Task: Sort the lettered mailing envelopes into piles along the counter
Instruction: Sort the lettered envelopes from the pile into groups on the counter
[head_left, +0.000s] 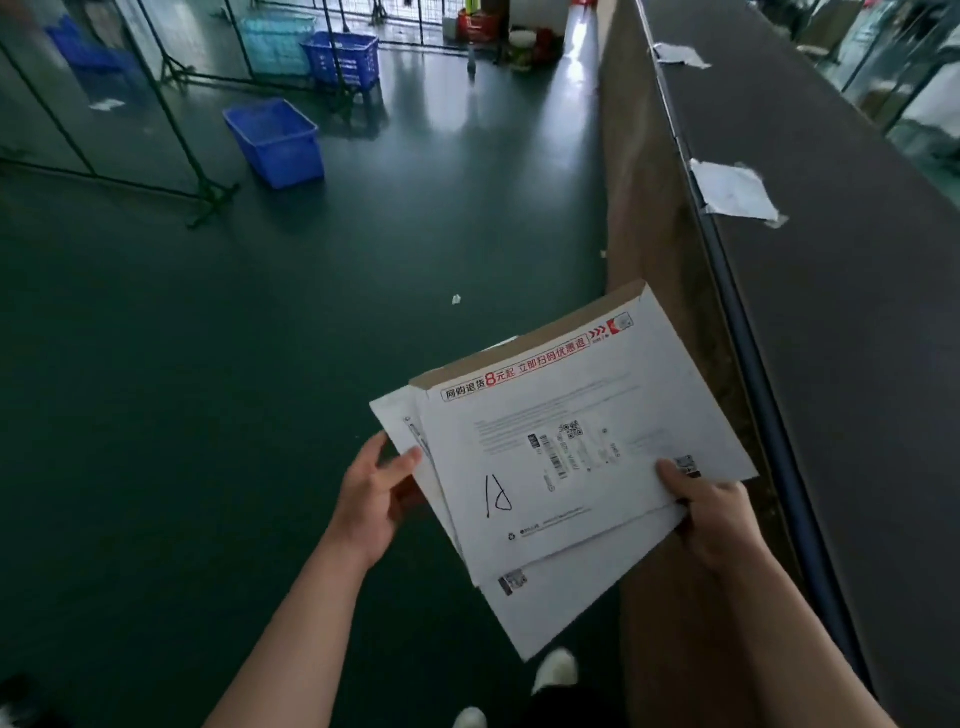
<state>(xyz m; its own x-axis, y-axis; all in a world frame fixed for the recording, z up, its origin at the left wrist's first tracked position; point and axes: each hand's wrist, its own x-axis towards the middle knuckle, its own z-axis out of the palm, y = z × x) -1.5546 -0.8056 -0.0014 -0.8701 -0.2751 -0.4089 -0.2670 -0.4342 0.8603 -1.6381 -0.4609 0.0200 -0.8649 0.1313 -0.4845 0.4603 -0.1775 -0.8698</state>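
both hands grip the envelopes (550, 467), your left hand (376, 499) at their left edge and your right hand (714, 517) nearest the counter (857, 322) alongside to the right.

A stack of envelopes (566, 467) is held above the floor (260, 364), just left of a long counter (857, 312) running along the right side. The left hand (374, 499) holds the stack's left edge, the right hand (711, 514) its right edge. Two taped papers (732, 189) lie on the counter's near rim, further ahead. A bin (275, 140) sits on the floor far left, with a basket (340, 60) behind it
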